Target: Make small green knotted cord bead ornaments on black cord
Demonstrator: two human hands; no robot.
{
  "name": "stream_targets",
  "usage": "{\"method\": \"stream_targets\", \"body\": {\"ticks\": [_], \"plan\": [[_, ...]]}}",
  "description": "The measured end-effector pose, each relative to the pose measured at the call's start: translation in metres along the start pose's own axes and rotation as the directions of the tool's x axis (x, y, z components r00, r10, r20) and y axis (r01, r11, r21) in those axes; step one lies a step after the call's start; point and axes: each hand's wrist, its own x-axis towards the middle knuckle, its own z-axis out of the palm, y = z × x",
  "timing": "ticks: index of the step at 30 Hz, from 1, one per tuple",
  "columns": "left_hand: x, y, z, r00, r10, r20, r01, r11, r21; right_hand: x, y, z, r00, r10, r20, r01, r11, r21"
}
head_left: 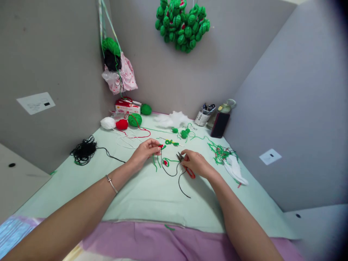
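Grey walls (223,61): a corner enclosing the workspace beyond the fingers and to either side.
Mint cloth (146,204): spread beneath both hands, yarn lying ahead of the fingertips.
Red-and-green crochet piece (161,146): pinched between the thumb and fingers of the left hand (144,152); green tails and black yarn hang below that pinch.
Orange-handled scissors (191,174): at the fingers of the right hand (198,164), which bend narrowly over the middle; whether they grip or merely touch, I cannot tell.
Flat crochet piece (165,163): red, white and green, on the cloth between the two hands, its green tail stretching toward the right fingers.
Hanging cluster (182,29): many green pieces with red touches, high beyond the fingers; these look finished.
Loose tails: long on both small pieces, so they seem part-made, with the ends apparently left to trim.
Pink dotted pouch (127,74): hung beyond the left fingers, green yarn (111,45) and black yarn (112,61) at its top.
White-and-red box (127,108): below that pouch, contents hidden.
Pen cup (201,119): beyond the right fingers, holding pens and dark-handled tools.
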Motion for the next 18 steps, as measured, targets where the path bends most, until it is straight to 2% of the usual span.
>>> {"method": "stream_targets", "body": {"ticks": [4,6,10,12,14,16,18], "plan": [[-0.003,0.002,0.002,1.0,-0.023,0.011,0.024,0.999,-0.022,0.006,0.006,-0.002,0.999,-0.024,-0.047,0.035,0.969,0.244],[-0.003,0.003,0.002,0.999,-0.028,0.026,0.028,0.999,-0.022,0.009,0.008,-0.003,0.997,-0.02,-0.075,0.048,0.913,0.405],[-0.004,0.004,0.002,0.998,-0.034,0.045,0.036,0.999,-0.03,0.011,0.009,-0.005,0.994,0.019,-0.111,0.068,0.684,0.726],[-0.004,0.004,0.003,0.998,-0.045,0.043,0.047,0.998,-0.048,0.01,0.007,-0.007,0.99,0.066,-0.128,0.068,0.565,0.822],[-0.005,0.005,0.004,0.997,-0.055,0.051,0.058,0.996,-0.074,0.006,0.001,-0.009,0.982,0.092,-0.166,0.099,0.497,0.862],[-0.006,0.005,0.006,0.995,-0.069,0.068,0.075,0.992,-0.1,0.001,-0.006,-0.01,0.973,0.058,-0.224,0.166,0.502,0.849],[-0.008,0.005,0.009,0.993,-0.094,0.076,0.103,0.987,-0.122,-0.004,-0.016,-0.009,0.96,-0.011,-0.278,0.234,0.573,0.786]]}}
